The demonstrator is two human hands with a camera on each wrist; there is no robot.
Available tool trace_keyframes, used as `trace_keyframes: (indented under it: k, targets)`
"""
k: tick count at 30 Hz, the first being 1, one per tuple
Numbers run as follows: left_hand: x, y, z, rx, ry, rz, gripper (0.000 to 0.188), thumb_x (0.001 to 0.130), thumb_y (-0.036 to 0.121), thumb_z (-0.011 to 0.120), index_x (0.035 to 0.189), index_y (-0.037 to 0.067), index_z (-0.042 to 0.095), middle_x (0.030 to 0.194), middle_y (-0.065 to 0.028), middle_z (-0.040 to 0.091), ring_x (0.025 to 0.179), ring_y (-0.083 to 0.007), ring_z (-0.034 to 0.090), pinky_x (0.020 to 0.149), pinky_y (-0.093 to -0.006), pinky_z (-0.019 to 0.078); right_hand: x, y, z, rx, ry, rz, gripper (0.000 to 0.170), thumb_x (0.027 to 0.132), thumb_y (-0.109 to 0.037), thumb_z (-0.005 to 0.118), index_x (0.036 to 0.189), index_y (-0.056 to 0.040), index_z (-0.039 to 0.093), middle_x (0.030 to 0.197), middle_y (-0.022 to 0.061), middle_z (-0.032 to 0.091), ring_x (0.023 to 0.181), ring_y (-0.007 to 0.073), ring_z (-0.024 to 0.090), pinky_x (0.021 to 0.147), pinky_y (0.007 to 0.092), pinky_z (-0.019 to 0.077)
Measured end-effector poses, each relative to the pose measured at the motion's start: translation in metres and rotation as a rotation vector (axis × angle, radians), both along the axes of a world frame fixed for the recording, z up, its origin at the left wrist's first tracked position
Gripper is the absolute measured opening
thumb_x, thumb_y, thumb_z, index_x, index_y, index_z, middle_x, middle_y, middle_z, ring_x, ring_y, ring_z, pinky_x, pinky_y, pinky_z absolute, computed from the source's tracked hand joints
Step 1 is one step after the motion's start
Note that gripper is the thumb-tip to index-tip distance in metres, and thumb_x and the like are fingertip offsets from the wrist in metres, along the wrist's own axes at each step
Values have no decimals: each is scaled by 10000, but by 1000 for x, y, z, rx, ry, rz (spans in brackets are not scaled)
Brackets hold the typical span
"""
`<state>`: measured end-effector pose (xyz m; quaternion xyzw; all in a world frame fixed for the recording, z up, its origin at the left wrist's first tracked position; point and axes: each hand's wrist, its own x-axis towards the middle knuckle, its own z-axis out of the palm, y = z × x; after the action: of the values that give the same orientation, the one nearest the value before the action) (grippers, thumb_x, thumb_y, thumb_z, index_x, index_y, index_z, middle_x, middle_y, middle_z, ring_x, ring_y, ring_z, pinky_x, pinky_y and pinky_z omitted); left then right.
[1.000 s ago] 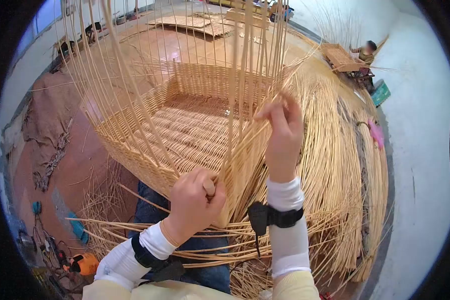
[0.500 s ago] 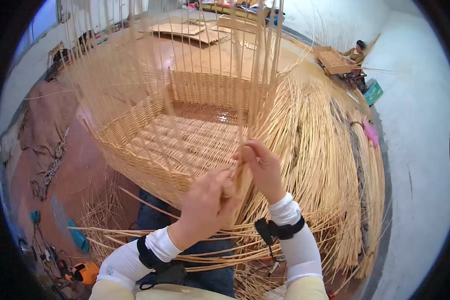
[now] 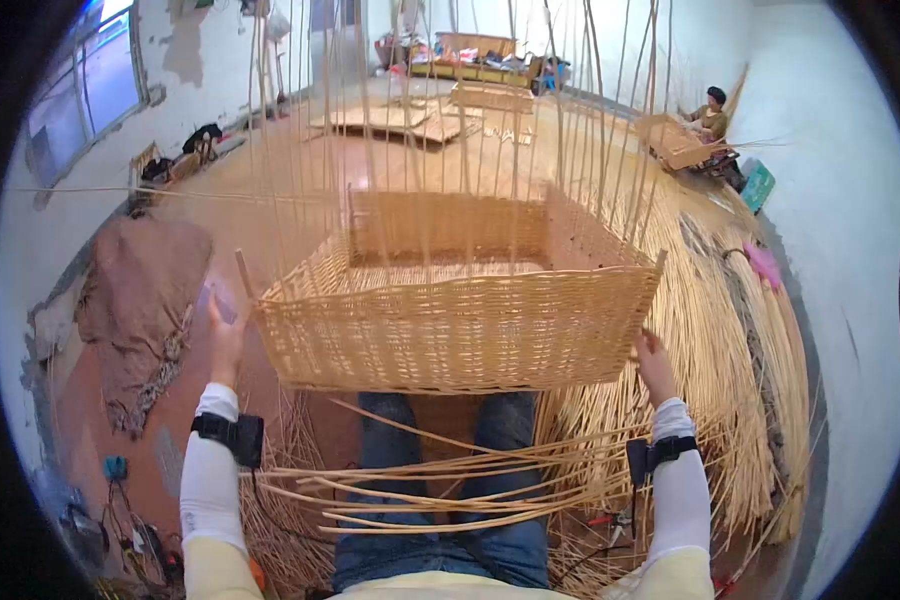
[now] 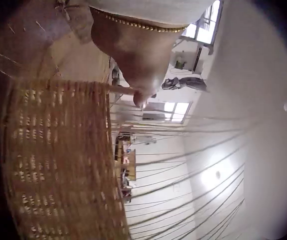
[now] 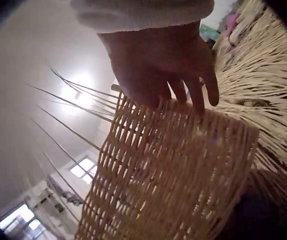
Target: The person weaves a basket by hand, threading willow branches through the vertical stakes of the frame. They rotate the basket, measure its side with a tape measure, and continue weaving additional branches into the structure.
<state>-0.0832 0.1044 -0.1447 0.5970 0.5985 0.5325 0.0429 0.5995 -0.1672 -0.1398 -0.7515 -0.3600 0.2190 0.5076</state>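
A woven wicker basket (image 3: 460, 335) with tall upright canes faces the body squarely above the knees. Beside its left front corner is my left hand (image 3: 226, 345), blurred, fingers pointing up; the left wrist view shows this hand (image 4: 136, 55) close to the corner peg (image 4: 121, 90), contact unclear. At the lower right corner my right hand (image 3: 656, 368) touches the basket. The right wrist view has the right hand (image 5: 163, 70) with fingers extended and spread along the edge of the woven wall (image 5: 158, 165).
Long loose canes (image 3: 430, 505) lie across the jeans (image 3: 510, 430). A big cane bundle (image 3: 710, 370) covers the floor at right. Brown cloth (image 3: 135, 300) lies at left. Far right, a person (image 3: 714, 115) sits by another basket (image 3: 675, 143).
The basket has turned so a long side faces the body. Both hands have left the near corner and its canes and moved apart to either side. The head view has tilted up.
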Motion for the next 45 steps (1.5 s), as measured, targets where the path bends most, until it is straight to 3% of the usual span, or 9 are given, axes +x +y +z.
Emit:
trace_keyframes:
  k: [2, 3, 7, 11, 14, 18, 26, 39, 45]
  targets:
    - [10, 21, 29, 105, -146, -86, 516, 928, 362, 622, 1247, -20, 488, 1167, -194, 584, 1090, -272, 567, 984, -385, 435, -25, -13, 0, -122, 135, 6, 573, 980, -363, 527, 1429, -30, 400, 1140, 156, 624, 870, 192, 641, 709, 288, 505]
    - [20, 17, 51, -178, -321, -355, 465, 935, 389, 612, 1179, 4, 517, 1016, -143, 601, 942, -226, 590, 924, -341, 476, -35, -17, -11, -100, 78, 45, 555, 966, -368, 550, 1402, -42, 443, 1061, 133, 642, 804, 173, 641, 677, 292, 497]
    - [81, -61, 107, -524, -649, -713, 360, 967, 424, 562, 929, 65, 563, 676, -17, 560, 586, -95, 544, 661, -231, 512, -87, -46, -42, -330, -128, 180, 548, 948, -416, 538, 1314, -8, 525, 1123, 199, 660, 986, 286, 657, 867, 378, 507]
    - [125, -129, 115, -474, -284, -858, 432, 1027, 399, 442, 790, 50, 534, 669, -49, 580, 607, -123, 564, 592, -247, 456, -156, -79, -55, -504, -517, 433, 541, 943, -455, 483, 1318, -70, 543, 1179, 224, 632, 1047, 380, 628, 947, 456, 475]
    - [129, -161, 94, -515, -471, -1153, 452, 1043, 390, 391, 803, 36, 535, 669, -72, 599, 627, -150, 581, 628, -268, 480, -183, -84, -102, -423, -724, 488, 518, 963, -504, 415, 1240, -118, 622, 1163, 193, 635, 1177, 313, 540, 988, 517, 359]
    - [168, -242, 137, -484, -223, -1164, 463, 1045, 401, 368, 803, 43, 534, 668, -84, 608, 639, -172, 594, 634, -290, 485, -178, -80, -107, -401, -645, 506, 552, 954, -552, 414, 1093, -93, 688, 1051, 179, 669, 1036, 303, 594, 969, 471, 354]
    - [215, -249, 157, -370, -435, -1158, 424, 1035, 417, 386, 867, 49, 512, 766, -135, 615, 654, -204, 601, 664, -336, 506, -175, -91, -90, -294, -592, 669, 534, 942, -527, 470, 798, -69, 704, 699, 113, 658, 740, 287, 614, 857, 421, 372]
    - [329, -153, 175, -455, -375, -1089, 389, 1023, 386, 453, 1011, 4, 529, 784, -117, 652, 803, -203, 655, 765, -317, 520, -187, -108, -79, -74, -565, 550, 284, 919, -336, 595, 943, -61, 663, 917, 96, 613, 975, 267, 574, 904, 408, 363]
    - [422, -157, 132, -654, -243, -1348, 436, 1011, 379, 486, 1074, -50, 538, 793, -117, 653, 872, -205, 670, 774, -313, 534, -185, -125, -57, 23, -519, 572, 225, 882, -275, 649, 969, -69, 667, 928, 81, 616, 958, 255, 566, 920, 393, 356]
